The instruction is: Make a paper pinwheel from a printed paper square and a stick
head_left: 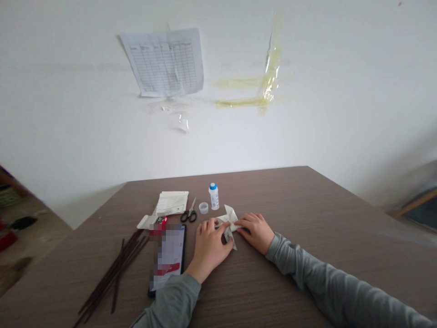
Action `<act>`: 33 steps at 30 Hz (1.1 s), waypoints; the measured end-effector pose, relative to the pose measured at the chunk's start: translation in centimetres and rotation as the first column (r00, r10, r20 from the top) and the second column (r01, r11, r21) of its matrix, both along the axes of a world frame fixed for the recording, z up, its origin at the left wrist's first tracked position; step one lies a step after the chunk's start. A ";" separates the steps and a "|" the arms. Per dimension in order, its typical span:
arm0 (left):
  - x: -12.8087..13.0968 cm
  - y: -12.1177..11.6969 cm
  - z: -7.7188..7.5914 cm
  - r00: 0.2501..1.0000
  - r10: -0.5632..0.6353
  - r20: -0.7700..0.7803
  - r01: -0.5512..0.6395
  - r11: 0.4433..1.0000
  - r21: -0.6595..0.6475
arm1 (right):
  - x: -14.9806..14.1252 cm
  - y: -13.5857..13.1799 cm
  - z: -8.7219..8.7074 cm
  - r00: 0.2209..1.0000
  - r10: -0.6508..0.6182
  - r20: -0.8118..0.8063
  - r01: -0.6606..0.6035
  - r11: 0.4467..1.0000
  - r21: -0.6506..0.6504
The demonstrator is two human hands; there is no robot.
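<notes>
A folded white paper piece with pointed blades, like a paper pinwheel (230, 212), lies on the table between my hands. My left hand (212, 243) presses on its left side, fingers bent over the paper and the thumb at its lower edge. From the right, my right hand (256, 231) pinches a blade near the middle. Just behind the paper stands a small glue bottle (214, 199) with a blue top. Its clear cap (203, 208) rests beside it. Scissors (190, 213) with black handles lie farther left. Parts of the paper are hidden under my fingers.
A phone (172, 255) lies left of my left hand, its screen partly blurred. Several thin dark sticks (118, 269) spread along the table's left side. A stack of paper sheets (172, 202) and a red packet (159, 226) sit behind them. A white wall rises behind the table (307, 200).
</notes>
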State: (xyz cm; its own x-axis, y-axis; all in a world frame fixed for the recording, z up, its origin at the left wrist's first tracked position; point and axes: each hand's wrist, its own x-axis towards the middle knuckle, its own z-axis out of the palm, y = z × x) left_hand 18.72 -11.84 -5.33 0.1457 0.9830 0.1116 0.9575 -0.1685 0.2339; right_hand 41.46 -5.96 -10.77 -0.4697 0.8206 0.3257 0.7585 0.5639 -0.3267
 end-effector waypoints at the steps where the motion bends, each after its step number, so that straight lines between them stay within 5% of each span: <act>1: 0.0 0.0 0.1 1.000 0.001 0.000 -0.001 1.000 -0.005 | 0.0 -0.1 0.1 1.000 -0.002 0.003 0.002 1.000 -0.005; 8: 0.0 -0.1 0.6 1.000 -0.009 0.015 0.009 0.999 -0.034 | 0.0 -0.1 0.2 1.000 -0.007 0.000 0.007 1.000 -0.004; 20: -0.2 0.2 -0.5 1.000 -0.002 0.011 0.002 1.000 0.014 | 0.1 0.2 -0.4 1.000 -0.010 0.000 0.010 1.000 0.001; 33: 0.0 -0.1 0.9 1.000 -0.014 0.013 0.014 0.999 -0.044 | 0.1 0.2 -0.4 1.000 -0.004 0.028 0.004 1.000 0.017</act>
